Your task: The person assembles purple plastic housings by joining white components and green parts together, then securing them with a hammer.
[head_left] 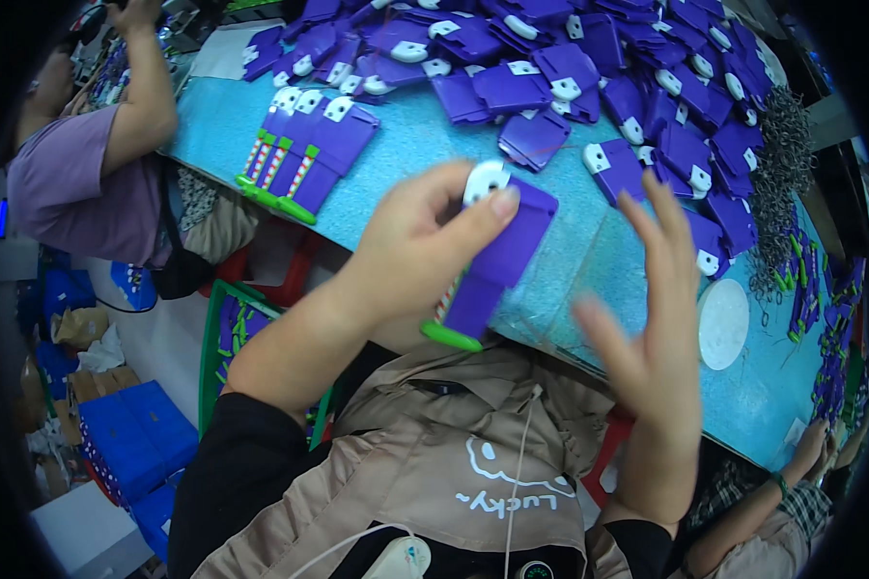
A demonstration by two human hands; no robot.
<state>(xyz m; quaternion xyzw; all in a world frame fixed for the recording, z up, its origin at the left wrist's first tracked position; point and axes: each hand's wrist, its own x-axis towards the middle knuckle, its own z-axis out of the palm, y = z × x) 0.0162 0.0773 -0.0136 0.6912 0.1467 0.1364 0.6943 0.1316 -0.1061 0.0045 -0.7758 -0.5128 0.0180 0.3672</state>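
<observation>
My left hand (410, 241) grips a flat purple plastic piece (512, 241) between thumb and fingers, above the near edge of the table. The piece has a white rounded cap with dark holes, a red-and-white striped strip on one side and a green bar across its lower end. Part of the strip is hidden by the hand. My right hand (652, 309) is raised to the right of the piece, apart from it, with fingers spread and nothing visible in them; it is partly blurred.
Several similar assembled pieces (346, 145) lie side by side on the blue table (406, 145). A large heap of purple parts (570, 72) covers the far side. At right are dark metal bits (787, 174) and a white disc (723, 324). Co-workers sit left (92, 183) and lower right (772, 526).
</observation>
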